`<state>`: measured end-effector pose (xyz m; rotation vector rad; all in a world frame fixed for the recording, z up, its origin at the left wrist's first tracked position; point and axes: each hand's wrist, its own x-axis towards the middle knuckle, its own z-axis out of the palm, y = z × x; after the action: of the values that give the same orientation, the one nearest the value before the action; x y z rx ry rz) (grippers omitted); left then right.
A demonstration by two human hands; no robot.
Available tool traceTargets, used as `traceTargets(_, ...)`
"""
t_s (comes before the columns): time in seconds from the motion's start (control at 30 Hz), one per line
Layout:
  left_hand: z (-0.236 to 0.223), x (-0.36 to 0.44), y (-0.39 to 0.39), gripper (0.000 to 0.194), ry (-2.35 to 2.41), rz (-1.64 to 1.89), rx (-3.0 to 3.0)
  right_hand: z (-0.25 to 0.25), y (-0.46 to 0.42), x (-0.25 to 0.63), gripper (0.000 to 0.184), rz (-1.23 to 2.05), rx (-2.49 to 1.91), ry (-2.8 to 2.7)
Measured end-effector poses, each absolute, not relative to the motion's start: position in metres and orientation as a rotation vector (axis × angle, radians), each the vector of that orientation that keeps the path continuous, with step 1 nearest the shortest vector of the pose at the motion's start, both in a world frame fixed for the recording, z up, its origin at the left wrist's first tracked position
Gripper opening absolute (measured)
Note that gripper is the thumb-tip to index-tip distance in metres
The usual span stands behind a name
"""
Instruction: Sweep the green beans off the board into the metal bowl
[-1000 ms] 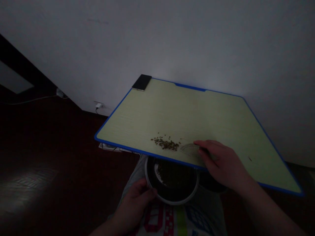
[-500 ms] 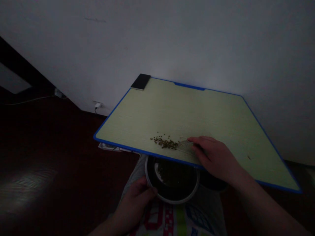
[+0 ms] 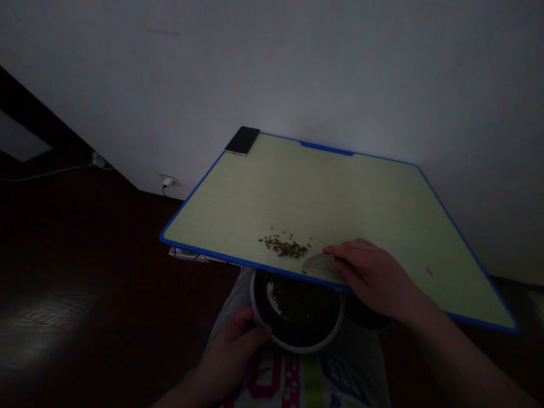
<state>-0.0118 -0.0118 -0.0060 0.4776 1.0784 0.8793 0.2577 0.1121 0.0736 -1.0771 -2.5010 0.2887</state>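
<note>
My left hand (image 3: 233, 347) grips the rim of a dark bowl (image 3: 297, 340) with a pale edge, held just under the near edge of a small pale-green table with a blue border (image 3: 340, 192). Small dark grains lie inside the bowl. On the tabletop sits a little heap of greenish-brown grains (image 3: 284, 247). My right hand (image 3: 374, 276) presses a clear plastic protractor (image 3: 319, 264) flat on the table, right of the heap and close to the edge.
A black phone (image 3: 242, 140) lies on the table's far left corner. A white wall stands behind. A plug and cable (image 3: 169, 182) sit at the wall's foot on a dark floor. Patterned cloth (image 3: 306, 379) covers my lap under the bowl.
My right hand slid the protractor leftward toward the grain heap, then drew it slightly nearer the table edge. The left hand and bowl stayed put.
</note>
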Motion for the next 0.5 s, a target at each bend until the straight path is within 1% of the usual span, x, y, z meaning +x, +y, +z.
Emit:
traceTargets(0.23,-0.002,-0.01,-0.012,0.02,1.083,0.873,0.493,0.072,0.11,0.254,0.033,0.365,-1.066,-2.499)
traceTargets(0.5,-0.013,-0.009,-0.014,0.022,1.097,0.884,0.459,0.073,0.107,0.262,0.032,0.326,-1.077,-2.482)
